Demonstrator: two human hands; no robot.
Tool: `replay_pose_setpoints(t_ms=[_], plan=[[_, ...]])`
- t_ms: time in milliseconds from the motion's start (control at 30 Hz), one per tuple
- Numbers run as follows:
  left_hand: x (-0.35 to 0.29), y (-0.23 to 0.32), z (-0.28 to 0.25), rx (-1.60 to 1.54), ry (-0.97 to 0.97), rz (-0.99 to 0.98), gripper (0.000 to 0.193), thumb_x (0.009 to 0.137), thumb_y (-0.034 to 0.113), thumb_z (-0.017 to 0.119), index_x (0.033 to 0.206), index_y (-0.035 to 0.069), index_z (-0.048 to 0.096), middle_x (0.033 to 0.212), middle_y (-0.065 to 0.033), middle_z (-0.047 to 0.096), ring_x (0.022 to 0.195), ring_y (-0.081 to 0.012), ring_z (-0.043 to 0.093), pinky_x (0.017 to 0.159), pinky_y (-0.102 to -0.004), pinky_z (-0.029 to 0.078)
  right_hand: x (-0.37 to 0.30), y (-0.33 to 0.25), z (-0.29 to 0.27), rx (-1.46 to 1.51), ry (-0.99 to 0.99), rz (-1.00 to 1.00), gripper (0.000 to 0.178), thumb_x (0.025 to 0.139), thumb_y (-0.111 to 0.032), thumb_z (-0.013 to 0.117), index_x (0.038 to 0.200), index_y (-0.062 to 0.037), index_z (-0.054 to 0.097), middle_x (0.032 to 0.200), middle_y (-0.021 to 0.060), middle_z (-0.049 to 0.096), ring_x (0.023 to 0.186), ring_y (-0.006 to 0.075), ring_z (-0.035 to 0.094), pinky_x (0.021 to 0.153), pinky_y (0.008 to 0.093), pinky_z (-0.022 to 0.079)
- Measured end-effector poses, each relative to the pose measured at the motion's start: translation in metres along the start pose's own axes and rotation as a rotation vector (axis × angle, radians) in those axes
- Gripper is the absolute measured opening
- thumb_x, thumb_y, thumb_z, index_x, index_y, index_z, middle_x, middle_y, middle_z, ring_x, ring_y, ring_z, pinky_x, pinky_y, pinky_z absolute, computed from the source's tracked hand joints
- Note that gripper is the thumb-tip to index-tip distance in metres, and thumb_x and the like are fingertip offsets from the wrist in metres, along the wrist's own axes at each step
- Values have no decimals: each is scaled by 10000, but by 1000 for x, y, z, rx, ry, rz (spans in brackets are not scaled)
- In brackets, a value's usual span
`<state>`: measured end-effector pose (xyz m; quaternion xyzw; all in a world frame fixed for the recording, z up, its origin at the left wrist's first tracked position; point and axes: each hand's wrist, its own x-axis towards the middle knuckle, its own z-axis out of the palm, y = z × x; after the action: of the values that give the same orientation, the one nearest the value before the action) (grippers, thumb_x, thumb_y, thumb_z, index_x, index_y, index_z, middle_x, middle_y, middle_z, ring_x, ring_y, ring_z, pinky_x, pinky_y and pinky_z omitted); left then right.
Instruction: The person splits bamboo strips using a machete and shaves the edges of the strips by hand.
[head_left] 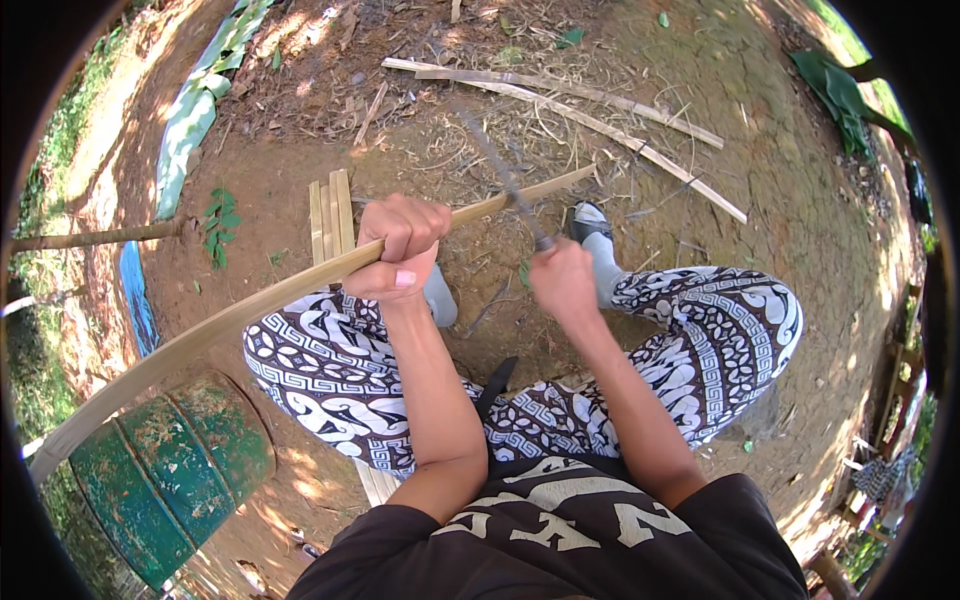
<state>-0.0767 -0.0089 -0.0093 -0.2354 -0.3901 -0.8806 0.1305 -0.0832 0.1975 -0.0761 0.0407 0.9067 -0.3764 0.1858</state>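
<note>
My left hand [405,245] is closed round a long, pale bamboo strip [230,315], thumb below it. The strip slants from the lower left, past a green drum, up to a thin tip right of centre. My right hand [565,285] grips a long knife [492,155], whose handle is mostly hidden by the fingers. Its blade is blurred, points up and left, and crosses the strip near the tip; whether it touches the wood I cannot tell. A dark, flat, pointed piece [497,385] lies between my thighs, its kind unclear.
Several long split strips [640,150] lie on shavings ahead. Shorter strips [332,215] sit by my left knee. The green metal drum [160,480] lies at the lower left. A blue sheet [138,295], a stick [100,236] and leaves [220,225] are at left.
</note>
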Motion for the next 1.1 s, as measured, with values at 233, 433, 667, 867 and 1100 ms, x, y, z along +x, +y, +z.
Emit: replay_pose_setpoints(t_ms=[233,433,667,867,1100], plan=[[9,-9,11,10,-60,-29,359,455,110,567,480,160,213,410,46,191,402,-150,107,516,-332,101,3,29,-5,8,74,-18,217,863,-117,544,896,55,671,756,314,646,796,475,664,731,515,520],[8,-4,9,35,-97,-42,342,454,103,560,473,167,225,401,56,196,391,-136,117,510,-324,115,-26,-5,-16,119,-104,25,207,840,-112,579,910,60,670,811,323,654,833,473,661,755,519,517],[15,-6,10,24,-103,-50,339,453,101,560,473,166,227,401,61,196,392,-133,112,513,-325,111,25,63,-3,-65,49,28,236,853,-130,536,861,71,660,813,340,640,842,494,644,757,541,495],[3,2,6,11,-44,-37,333,449,101,549,477,161,223,407,51,193,406,-139,108,516,-324,118,1,39,-3,59,-32,35,251,857,-134,515,838,79,646,803,350,619,868,502,626,773,536,472],[0,-1,-5,-12,62,1,305,447,120,536,487,147,235,424,38,204,438,-135,110,532,-319,150,59,92,-6,-18,99,241,342,847,-215,531,888,87,688,942,366,648,1018,490,634,892,491,507]])
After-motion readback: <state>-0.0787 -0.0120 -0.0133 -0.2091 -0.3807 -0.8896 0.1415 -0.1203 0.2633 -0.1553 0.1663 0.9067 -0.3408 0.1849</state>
